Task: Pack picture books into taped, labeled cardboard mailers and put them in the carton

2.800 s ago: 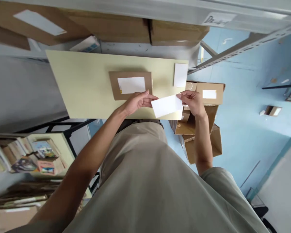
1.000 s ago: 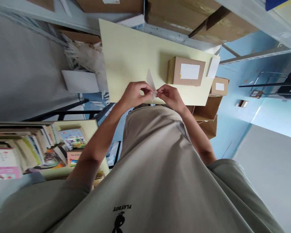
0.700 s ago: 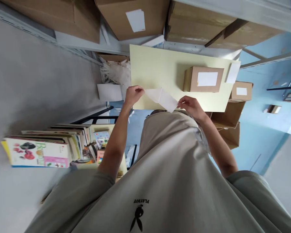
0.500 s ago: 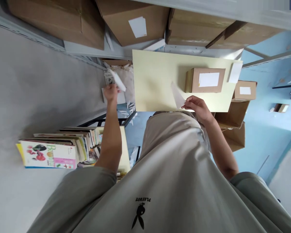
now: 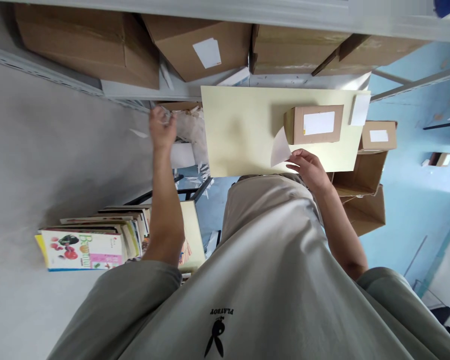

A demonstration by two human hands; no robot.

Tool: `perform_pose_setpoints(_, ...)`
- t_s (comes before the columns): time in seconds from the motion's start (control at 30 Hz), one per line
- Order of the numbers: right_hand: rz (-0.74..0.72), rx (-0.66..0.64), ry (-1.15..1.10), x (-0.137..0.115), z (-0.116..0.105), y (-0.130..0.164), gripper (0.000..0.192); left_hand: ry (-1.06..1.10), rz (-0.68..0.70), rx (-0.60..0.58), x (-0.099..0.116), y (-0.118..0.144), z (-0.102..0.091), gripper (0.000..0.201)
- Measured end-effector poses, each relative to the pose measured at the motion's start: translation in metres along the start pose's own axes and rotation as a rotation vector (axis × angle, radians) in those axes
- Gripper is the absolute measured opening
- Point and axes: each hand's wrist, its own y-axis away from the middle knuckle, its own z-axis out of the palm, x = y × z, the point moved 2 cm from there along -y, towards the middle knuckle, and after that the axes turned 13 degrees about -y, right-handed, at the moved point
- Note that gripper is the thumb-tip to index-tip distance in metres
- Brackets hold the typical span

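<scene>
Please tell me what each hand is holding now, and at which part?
The right hand pinches a white label by its lower corner. The left hand is beside the table; whether it holds anything cannot be told.

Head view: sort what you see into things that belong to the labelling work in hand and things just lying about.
In hand:
right hand pinching a white label
small labelled box on the yellow table
left hand over the pile of paper scraps

Lying about:
stacked books
shelf cartons
open boxes on the floor

Blue floor (image 5: 405,210), grey wall (image 5: 60,165), metal shelving (image 5: 142,90) with cartons (image 5: 90,45), stacked books (image 5: 93,240)
</scene>
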Motion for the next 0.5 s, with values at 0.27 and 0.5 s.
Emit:
perform_pose_setpoints(0.27, -0.052, -0.06, -0.01, -0.004, -0.003, -0.018, 0.05, 0.293, 0.228, -0.481, 0.229, 0.127, 0.142, 0.06)
perform_pose_setpoints(0.5, -0.104, -0.114, 0.021, -0.016, -0.023, -0.029, 0.058, 0.299, 0.161, -0.39, 0.272, 0.141, 0.176, 0.043)
